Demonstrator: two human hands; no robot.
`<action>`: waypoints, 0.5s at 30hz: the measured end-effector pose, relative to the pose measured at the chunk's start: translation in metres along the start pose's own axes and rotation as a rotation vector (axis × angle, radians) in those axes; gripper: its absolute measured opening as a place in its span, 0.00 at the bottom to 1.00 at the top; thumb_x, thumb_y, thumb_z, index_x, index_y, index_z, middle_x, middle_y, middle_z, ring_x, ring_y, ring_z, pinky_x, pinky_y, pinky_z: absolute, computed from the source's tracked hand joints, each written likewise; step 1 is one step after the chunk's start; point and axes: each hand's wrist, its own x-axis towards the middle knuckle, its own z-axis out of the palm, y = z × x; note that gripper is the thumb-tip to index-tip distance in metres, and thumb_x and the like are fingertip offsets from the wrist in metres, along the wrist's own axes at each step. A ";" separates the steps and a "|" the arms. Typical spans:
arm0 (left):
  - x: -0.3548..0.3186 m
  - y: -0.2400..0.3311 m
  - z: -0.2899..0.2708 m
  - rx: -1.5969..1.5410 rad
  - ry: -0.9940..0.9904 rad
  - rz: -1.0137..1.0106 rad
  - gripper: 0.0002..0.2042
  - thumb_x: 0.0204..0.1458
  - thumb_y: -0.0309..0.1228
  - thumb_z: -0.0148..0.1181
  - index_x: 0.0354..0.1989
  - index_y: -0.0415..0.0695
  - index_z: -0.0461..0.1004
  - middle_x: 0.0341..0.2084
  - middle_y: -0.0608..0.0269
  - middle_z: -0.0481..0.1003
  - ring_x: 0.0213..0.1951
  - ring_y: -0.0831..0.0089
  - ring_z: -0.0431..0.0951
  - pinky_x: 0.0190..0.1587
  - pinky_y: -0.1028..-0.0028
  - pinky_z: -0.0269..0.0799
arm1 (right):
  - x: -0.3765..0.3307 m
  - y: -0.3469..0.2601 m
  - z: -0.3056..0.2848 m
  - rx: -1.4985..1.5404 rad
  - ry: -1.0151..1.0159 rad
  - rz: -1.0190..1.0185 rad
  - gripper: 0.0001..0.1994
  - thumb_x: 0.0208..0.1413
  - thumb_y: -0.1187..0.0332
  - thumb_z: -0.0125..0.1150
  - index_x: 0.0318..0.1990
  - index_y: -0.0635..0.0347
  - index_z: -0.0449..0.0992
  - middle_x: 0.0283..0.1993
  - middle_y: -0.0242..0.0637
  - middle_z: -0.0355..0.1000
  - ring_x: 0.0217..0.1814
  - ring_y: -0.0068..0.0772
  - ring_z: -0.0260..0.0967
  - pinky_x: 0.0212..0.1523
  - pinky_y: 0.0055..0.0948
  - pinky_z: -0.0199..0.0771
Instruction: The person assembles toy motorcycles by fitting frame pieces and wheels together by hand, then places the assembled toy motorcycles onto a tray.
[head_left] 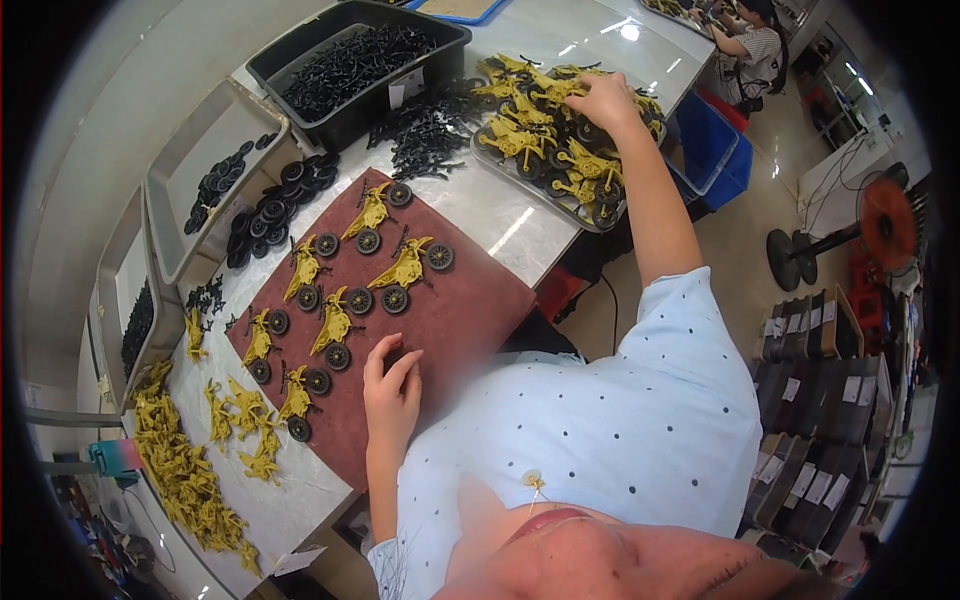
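Note:
My right hand [605,102] reaches over a metal tray [490,160] heaped with yellow and black toy motorcycles [520,138]. Its fingers are bent around a toy motorcycle [560,90] at the top of the heap, partly hiding it. My left hand [393,382] hovers at the near edge of a dark red mat [460,300], fingers loosely curled and apart, with nothing visible in them. Closest to it, among several toy motorcycles with black wheels laid in rows on the mat, is one yellow toy motorcycle [333,325].
A black bin [440,60] of small black parts stands at the back, with more parts spilled beside it. Grey trays [165,240] line the left, near loose black wheels [270,215]. Yellow pieces [185,470] pile up front left. A blue crate [715,150] and fan [885,225] stand right.

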 end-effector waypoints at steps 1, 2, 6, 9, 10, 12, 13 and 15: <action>0.001 0.000 0.000 -0.002 -0.004 0.005 0.10 0.48 0.18 0.59 0.39 0.40 0.78 0.49 0.55 0.70 0.49 0.61 0.73 0.52 0.67 0.69 | 0.006 0.007 0.002 0.051 0.029 -0.033 0.22 0.47 0.49 0.67 0.48 0.49 0.80 0.65 0.49 0.57 0.66 0.56 0.56 0.57 0.57 0.64; 0.001 0.001 0.000 0.010 -0.009 0.014 0.09 0.48 0.18 0.59 0.39 0.40 0.78 0.49 0.55 0.70 0.49 0.61 0.73 0.52 0.67 0.69 | 0.013 0.013 0.002 0.050 0.032 -0.029 0.22 0.47 0.49 0.67 0.48 0.49 0.80 0.65 0.49 0.57 0.66 0.56 0.56 0.57 0.57 0.64; 0.002 0.001 0.000 0.028 -0.020 0.003 0.09 0.48 0.19 0.59 0.38 0.40 0.78 0.48 0.55 0.71 0.49 0.60 0.73 0.52 0.67 0.68 | 0.030 0.021 0.006 0.109 -0.020 0.013 0.23 0.48 0.48 0.64 0.46 0.54 0.80 0.54 0.49 0.68 0.56 0.51 0.67 0.53 0.55 0.68; 0.003 0.001 0.001 0.053 -0.026 0.013 0.08 0.48 0.20 0.60 0.37 0.40 0.78 0.47 0.56 0.72 0.49 0.59 0.72 0.52 0.66 0.68 | 0.026 0.024 0.015 0.116 0.195 -0.010 0.22 0.48 0.50 0.64 0.36 0.62 0.80 0.37 0.50 0.73 0.38 0.48 0.71 0.42 0.47 0.71; 0.003 0.002 0.001 0.053 -0.027 0.017 0.08 0.48 0.20 0.60 0.37 0.40 0.78 0.47 0.56 0.72 0.49 0.59 0.72 0.52 0.66 0.68 | 0.023 0.026 0.017 0.154 0.363 -0.054 0.22 0.47 0.52 0.64 0.27 0.69 0.80 0.23 0.50 0.74 0.24 0.45 0.73 0.32 0.41 0.74; 0.005 0.003 0.002 0.065 -0.035 0.037 0.08 0.48 0.21 0.60 0.37 0.40 0.78 0.46 0.56 0.72 0.49 0.59 0.72 0.52 0.65 0.67 | 0.010 0.027 0.012 0.169 0.341 -0.075 0.22 0.48 0.52 0.64 0.27 0.69 0.80 0.26 0.50 0.75 0.26 0.46 0.73 0.34 0.41 0.75; 0.004 0.002 0.001 0.064 -0.033 0.029 0.08 0.48 0.21 0.60 0.37 0.40 0.78 0.46 0.56 0.72 0.49 0.59 0.72 0.52 0.65 0.67 | 0.001 0.018 0.013 0.179 0.303 -0.109 0.21 0.48 0.53 0.63 0.27 0.68 0.80 0.28 0.50 0.75 0.28 0.47 0.74 0.35 0.41 0.75; 0.004 0.002 0.001 0.075 -0.037 0.030 0.08 0.48 0.20 0.60 0.37 0.40 0.78 0.46 0.56 0.72 0.49 0.59 0.72 0.53 0.65 0.67 | -0.015 0.007 0.012 0.088 0.170 -0.055 0.22 0.50 0.51 0.62 0.36 0.65 0.80 0.42 0.49 0.70 0.43 0.49 0.68 0.47 0.44 0.69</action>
